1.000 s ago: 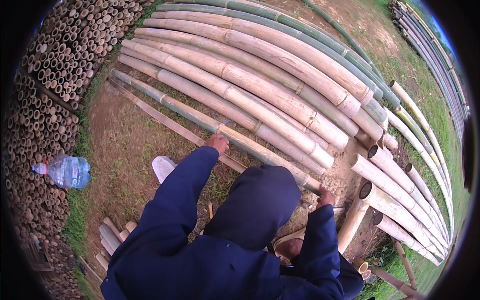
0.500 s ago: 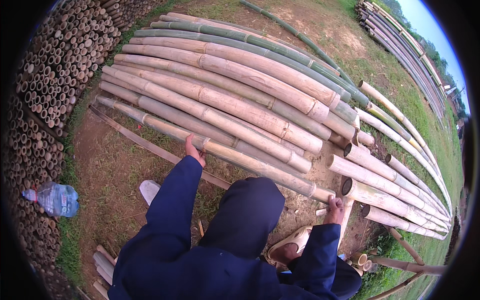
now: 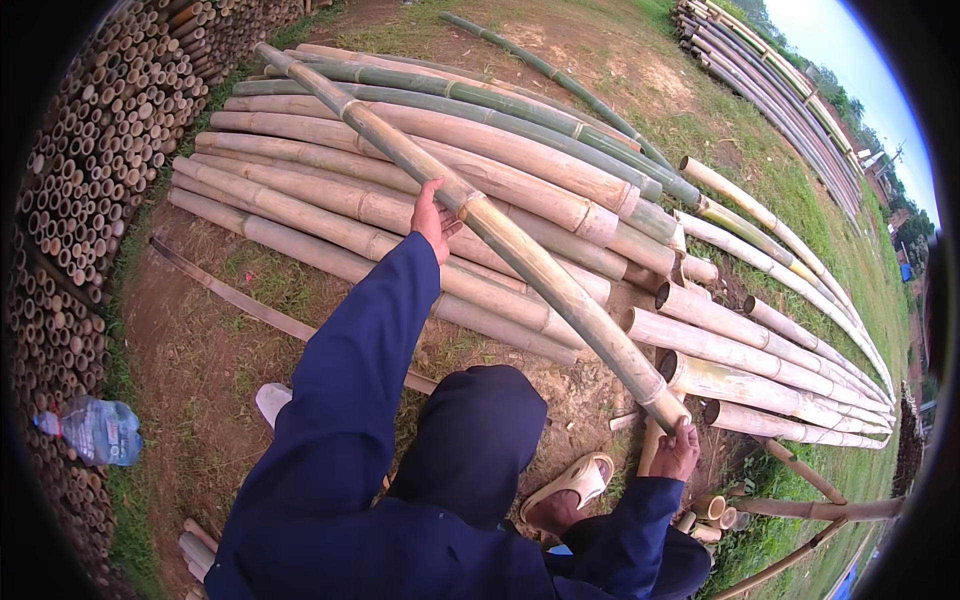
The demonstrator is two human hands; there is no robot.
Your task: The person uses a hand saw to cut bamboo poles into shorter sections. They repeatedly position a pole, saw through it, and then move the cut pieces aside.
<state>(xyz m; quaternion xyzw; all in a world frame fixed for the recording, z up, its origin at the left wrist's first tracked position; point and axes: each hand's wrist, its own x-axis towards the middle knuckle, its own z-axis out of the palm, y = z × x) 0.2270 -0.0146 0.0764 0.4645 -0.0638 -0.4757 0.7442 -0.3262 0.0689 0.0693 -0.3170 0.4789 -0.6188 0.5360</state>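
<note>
A long bamboo pole (image 3: 545,275) slants across the view, its far end high at the left and its near end low at the right. My left hand (image 3: 432,222) grips it near the middle, the fingers partly hidden beneath it. My right hand (image 3: 677,453) pinches the near end. Under the raised pole lies a row of cut bamboo poles (image 3: 330,215), pale tan with several green ones at the far side. The held pole crosses above them; whether it touches any is hard to tell.
Stacked bamboo (image 3: 90,160) shows cut ends along the left. A clear plastic jug (image 3: 102,431) lies beside it. More bamboo poles (image 3: 770,385) stretch away at the right, above a bamboo support frame (image 3: 820,508). A thin bamboo strip (image 3: 235,292) lies on the ground.
The held pole has swung up at its far end and away from me, over the row. My left hand has risen with it; the right hand stays at the near end, slightly lower.
</note>
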